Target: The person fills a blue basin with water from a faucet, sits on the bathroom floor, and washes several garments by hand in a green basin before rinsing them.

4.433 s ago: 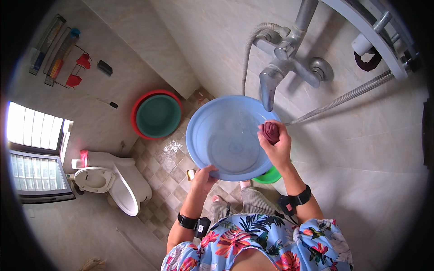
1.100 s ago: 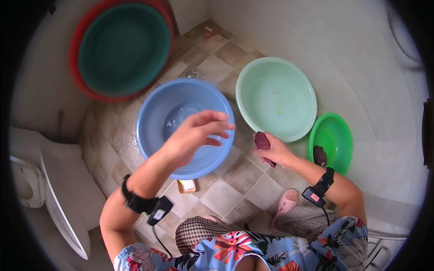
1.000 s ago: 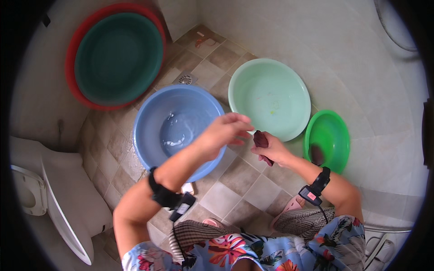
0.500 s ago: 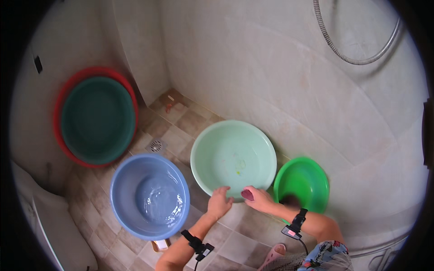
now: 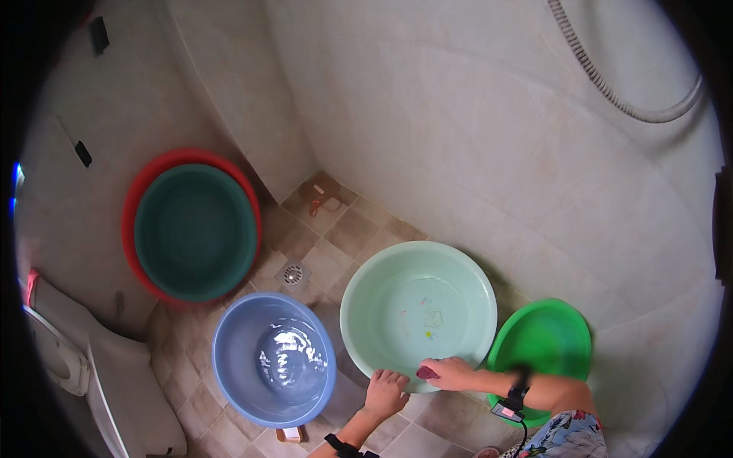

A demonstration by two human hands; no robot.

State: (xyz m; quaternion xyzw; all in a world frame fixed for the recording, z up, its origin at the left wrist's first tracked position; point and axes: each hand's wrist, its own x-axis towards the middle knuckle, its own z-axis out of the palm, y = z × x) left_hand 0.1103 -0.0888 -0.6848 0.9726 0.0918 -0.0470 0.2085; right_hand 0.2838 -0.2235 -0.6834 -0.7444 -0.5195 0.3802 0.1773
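Right hand (image 5: 450, 373) grips the cloth (image 5: 427, 372) over the near rim of the mint basin (image 5: 360, 320); left hand (image 5: 386, 392) curls there, hold unclear; cloth looks soft, light, best held bunched

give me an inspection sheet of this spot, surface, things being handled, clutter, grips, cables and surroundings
Surface: tiled floor in brown and beige, with a round drain.
Things handled: dark red bundle at the near rim of the pale green basin.
Clutter: blue basin with bright reflections inside; bright green basin; dark green basin nested in a red basin.
Grips: right grip closed on the bundle; left grip at the pale green rim, contact unclear.
Cables: thin black cable below the right wrist.
Surroundings: pale walls, grey hose, white toilet.
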